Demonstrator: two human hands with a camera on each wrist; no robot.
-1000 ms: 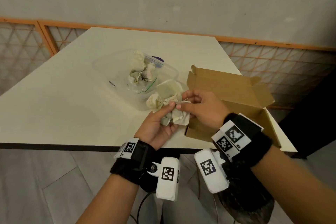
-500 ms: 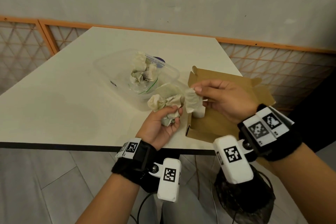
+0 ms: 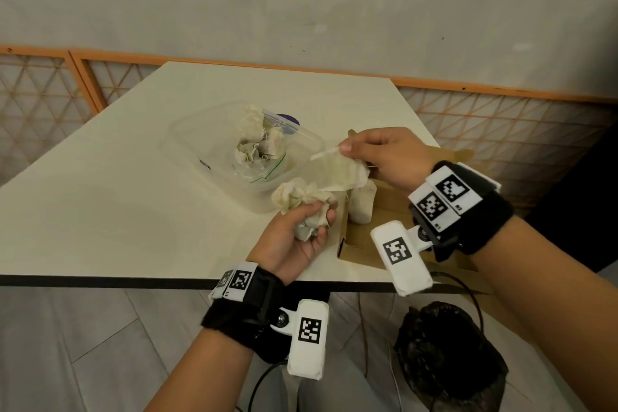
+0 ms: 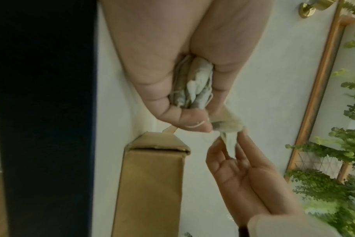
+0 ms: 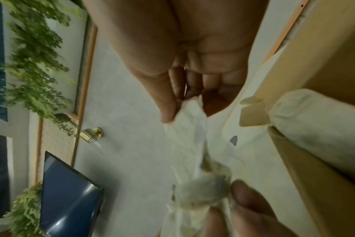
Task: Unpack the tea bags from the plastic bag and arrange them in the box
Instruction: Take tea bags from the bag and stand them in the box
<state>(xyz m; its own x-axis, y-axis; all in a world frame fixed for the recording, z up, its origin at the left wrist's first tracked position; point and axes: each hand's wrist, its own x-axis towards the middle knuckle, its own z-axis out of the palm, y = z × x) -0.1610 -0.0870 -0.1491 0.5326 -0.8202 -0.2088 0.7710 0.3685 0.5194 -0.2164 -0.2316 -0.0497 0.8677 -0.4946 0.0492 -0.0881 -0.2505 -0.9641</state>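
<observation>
My left hand grips a crumpled bunch of tea bags just left of the brown cardboard box. The same bunch fills the left palm in the left wrist view. My right hand pinches one pale tea bag by its top edge, above the box's left corner. That tea bag stretches down to the bunch at my left fingers. Another tea bag stands upright inside the box. The clear plastic bag with more tea bags lies behind on the table.
The white table has its front edge just below my left wrist. The box's flaps stand open towards the right. A dark bag sits on the floor under the table edge. An orange lattice railing runs behind.
My right hand has drawn one tea bag out of the left hand's bunch and lifted it up and right, over the box corner. A tea bag standing in the box now shows.
</observation>
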